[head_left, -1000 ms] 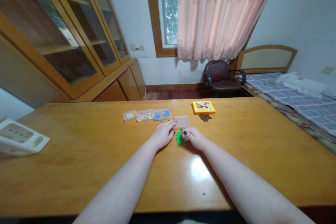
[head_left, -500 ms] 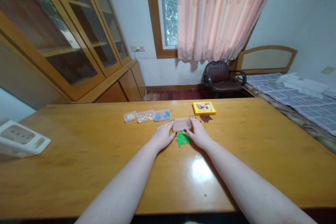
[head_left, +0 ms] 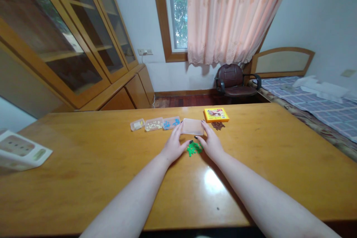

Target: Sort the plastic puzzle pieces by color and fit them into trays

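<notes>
On the near side of the room, wooden table [head_left: 97, 171]: glossy, light brown, running wide beneath both arms.
Forearms [head_left: 129, 193]: bare, reaching forward and slanting inward toward each other.
White plastic holder [head_left: 25, 150]: at the table's left end, well apart from the hands.
Left hand [head_left: 173, 145]: fingers extended forward along the left end of the shallow plastic tray [head_left: 193, 127], thumb pointing inward by its near edge.
Right hand [head_left: 212, 142]: a near mirror of this at the right end, thumb angled inward.
Hands' state: apart from each other, clamped on the tray between them; whether it touches the tabletop, I cannot tell.
Yellow box [head_left: 216, 114]: flat, beyond the right hand.
Three other trays [head_left: 154, 124]: in a row to the left, with cream pieces in the middle one, blue in the right.
Green pieces [head_left: 194, 149]: heaped just below the thumbs.
Brown pieces [head_left: 218, 126]: piled before the box.
</notes>
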`<state>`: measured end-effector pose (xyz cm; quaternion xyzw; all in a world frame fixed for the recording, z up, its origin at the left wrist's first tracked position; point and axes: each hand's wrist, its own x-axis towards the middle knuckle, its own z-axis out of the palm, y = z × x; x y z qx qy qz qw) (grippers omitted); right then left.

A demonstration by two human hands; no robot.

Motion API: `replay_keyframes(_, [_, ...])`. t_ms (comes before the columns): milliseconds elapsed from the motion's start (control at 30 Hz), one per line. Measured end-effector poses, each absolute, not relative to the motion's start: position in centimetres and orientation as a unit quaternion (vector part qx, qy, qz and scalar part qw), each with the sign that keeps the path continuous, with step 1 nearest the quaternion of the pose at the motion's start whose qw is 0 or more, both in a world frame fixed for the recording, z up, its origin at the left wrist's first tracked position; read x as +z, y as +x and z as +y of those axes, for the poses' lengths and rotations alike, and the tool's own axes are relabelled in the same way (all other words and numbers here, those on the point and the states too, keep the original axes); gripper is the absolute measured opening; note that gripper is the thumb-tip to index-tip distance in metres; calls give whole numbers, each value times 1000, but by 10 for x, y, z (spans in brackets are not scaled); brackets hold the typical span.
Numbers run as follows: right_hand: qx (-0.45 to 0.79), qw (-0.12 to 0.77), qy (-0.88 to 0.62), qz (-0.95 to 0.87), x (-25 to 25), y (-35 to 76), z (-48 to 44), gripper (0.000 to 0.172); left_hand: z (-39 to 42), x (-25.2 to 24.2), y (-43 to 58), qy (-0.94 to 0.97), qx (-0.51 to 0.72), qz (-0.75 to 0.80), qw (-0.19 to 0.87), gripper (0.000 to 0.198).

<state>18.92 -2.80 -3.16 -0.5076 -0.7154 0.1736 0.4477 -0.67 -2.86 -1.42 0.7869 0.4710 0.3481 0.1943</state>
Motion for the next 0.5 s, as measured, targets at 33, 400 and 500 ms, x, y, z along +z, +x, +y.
replay_keyframes(33, [168, 454, -503, -716, -30, 189, -30, 61, -29, -13, -7, 778, 367, 473, 191, 74])
replay_keyframes(400, [183, 446, -465, -743, -27, 191, -36, 57, -27, -13, -9, 748, 404, 485, 203, 67])
replay_keyframes(500, [204, 434, -444, -757, -25, 192, -38, 60, -27, -12, -9, 743, 402, 492, 210, 71])
